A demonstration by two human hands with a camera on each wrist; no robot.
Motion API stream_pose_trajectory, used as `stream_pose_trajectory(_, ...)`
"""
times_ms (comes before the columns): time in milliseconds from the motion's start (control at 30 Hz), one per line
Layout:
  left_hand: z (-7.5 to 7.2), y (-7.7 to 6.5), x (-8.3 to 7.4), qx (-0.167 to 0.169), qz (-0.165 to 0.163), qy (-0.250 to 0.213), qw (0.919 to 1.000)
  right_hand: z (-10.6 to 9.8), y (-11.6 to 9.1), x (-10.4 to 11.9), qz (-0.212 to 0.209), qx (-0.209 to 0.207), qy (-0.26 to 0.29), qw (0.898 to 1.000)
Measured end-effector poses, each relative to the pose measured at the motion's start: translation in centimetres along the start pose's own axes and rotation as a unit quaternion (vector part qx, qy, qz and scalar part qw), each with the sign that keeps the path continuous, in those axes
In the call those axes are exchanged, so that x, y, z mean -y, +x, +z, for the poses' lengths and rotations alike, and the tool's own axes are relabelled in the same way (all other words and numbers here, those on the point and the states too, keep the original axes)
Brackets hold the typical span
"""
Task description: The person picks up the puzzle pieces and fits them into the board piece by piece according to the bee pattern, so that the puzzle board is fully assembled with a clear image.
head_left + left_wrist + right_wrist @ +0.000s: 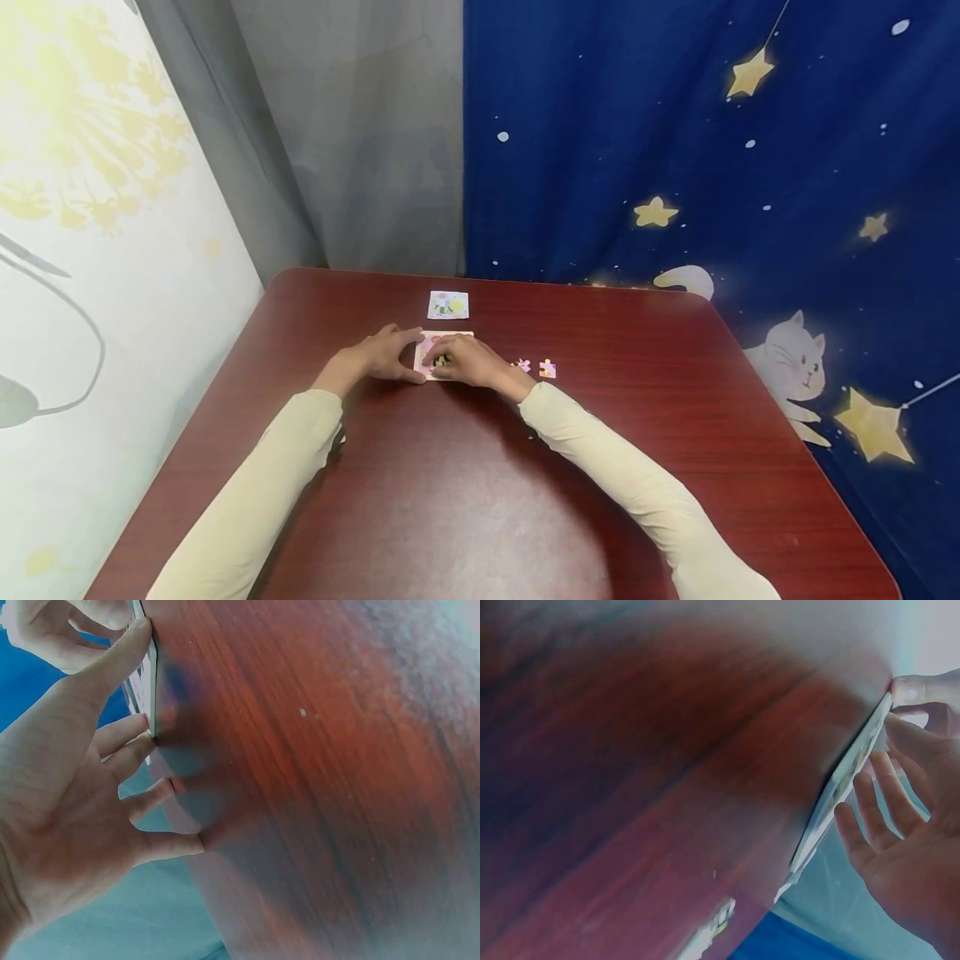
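Note:
A small pink jigsaw puzzle in a pale-edged tray (447,381) lies on the table, with part of a black-and-yellow bee picture showing. My left hand (386,354) holds the tray's left side, thumb at the near corner and forefinger at the far one. In the left wrist view its other fingers (176,844) spread out beside the tray. Across the tray reaches my right hand (468,360), its thumb and forefinger tips close together over the puzzle's left part. I cannot tell whether a piece is between them. That hand covers much of the picture.
Loose puzzle pieces (548,368) lie on the table right of the tray, partly behind the right wrist. A picture card (448,306) with a bee lies beyond the tray. The dark red table (450,500) ends at grey and blue curtains (570,150).

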State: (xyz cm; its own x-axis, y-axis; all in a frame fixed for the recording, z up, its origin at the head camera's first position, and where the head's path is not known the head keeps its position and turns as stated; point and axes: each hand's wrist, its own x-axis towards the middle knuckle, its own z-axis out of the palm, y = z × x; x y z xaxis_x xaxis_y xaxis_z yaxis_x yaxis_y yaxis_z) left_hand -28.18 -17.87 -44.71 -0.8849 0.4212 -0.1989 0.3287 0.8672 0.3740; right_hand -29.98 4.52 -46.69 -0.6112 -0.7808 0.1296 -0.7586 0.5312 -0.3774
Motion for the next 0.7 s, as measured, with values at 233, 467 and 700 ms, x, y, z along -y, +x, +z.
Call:
stream_pose_trajectory(233, 0.1, 0.1, -0.2, 0.003, -0.004, -0.004, 1.0, -1.9, -1.8, -1.4, 0.033, -0.018, 0.007, 0.999)
stream_pose_trajectory(467, 0.2, 0.1, 0.0, -0.001, -0.004, -0.005, 1.0, -3.1, -3.9, -3.7, 0.064, -0.02, 0.007, 0.998)
stream_pose_trajectory(700, 0.1, 0.2, -0.3, 0.002, -0.017, -0.012, 0.9998, -4.2, -6.1, -5.4, 0.093, -0.017, 0.01, 0.995)
